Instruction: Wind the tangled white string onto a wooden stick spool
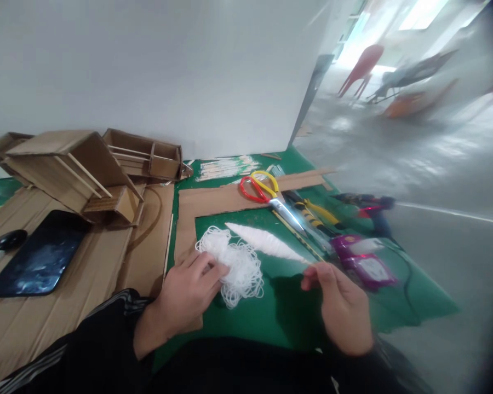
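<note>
My left hand (193, 284) is closed on the left side of a loose tangle of white string (240, 271) over the green table surface. My right hand (343, 301) pinches the near tip of a stick wrapped with white string (267, 242). The wrapped part is thick in the middle and narrows at both ends, pointing up and left from my right fingers. Its far end lies just above the tangle. Beyond it are scissors (285, 210) with one red and one yellow handle.
Cardboard structures (66, 145) and a black tablet (45, 254) are at the left. Cardboard strips (217, 201), thin sticks (225, 168), yellow-handled pliers (322, 212), a purple-and-white item (365, 262) and a glue gun (373, 210) lie beyond my hands. Chairs (361, 68) stand farther off.
</note>
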The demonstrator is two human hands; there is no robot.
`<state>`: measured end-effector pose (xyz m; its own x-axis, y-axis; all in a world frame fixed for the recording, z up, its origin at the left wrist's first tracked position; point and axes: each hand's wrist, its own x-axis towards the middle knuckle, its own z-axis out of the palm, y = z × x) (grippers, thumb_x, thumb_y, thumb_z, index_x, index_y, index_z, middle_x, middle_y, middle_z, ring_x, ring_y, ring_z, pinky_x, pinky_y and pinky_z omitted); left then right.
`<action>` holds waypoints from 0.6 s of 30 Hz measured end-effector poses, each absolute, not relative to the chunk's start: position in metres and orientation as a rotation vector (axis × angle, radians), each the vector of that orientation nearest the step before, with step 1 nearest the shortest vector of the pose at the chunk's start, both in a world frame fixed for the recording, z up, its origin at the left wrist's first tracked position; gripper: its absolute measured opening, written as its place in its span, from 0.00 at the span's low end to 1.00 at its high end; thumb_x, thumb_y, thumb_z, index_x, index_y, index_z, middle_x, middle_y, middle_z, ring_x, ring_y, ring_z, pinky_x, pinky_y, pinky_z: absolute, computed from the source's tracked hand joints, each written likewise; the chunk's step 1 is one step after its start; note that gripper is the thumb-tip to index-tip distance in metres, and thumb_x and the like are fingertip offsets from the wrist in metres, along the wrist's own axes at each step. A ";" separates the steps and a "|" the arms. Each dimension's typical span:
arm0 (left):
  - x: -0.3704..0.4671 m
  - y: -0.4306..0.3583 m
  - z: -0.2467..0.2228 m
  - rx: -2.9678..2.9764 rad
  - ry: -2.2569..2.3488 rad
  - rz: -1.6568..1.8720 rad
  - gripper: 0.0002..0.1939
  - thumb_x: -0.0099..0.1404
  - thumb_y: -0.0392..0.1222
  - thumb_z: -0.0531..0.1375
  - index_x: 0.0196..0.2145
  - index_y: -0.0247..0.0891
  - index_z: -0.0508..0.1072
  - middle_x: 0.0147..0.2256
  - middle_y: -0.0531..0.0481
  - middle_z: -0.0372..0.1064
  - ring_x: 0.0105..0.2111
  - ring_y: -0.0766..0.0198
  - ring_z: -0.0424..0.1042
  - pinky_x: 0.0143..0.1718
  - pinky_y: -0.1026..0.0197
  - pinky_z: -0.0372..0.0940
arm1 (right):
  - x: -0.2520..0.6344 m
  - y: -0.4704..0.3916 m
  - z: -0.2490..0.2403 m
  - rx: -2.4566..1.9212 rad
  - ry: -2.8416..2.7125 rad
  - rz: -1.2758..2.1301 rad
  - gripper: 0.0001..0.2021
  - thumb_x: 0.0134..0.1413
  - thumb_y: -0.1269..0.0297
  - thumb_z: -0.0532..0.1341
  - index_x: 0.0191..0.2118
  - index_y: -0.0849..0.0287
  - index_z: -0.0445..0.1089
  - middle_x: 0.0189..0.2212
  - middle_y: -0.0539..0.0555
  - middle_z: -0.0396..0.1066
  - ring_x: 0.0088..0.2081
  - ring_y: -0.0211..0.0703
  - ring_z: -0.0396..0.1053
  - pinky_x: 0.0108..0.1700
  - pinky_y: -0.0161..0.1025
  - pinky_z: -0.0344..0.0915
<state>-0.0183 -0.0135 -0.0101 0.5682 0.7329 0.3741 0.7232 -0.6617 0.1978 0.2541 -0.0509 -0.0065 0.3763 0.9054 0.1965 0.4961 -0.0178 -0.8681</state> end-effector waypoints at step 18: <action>-0.013 -0.019 -0.001 2.818 1.063 1.137 0.11 0.59 0.29 0.61 0.38 0.43 0.74 0.39 0.50 0.74 0.40 0.59 0.68 0.43 0.56 0.62 | 0.270 -0.068 -0.011 -1.840 -1.660 -0.265 0.17 0.62 0.52 0.52 0.41 0.59 0.71 0.38 0.61 0.73 0.41 0.56 0.68 0.43 0.51 0.62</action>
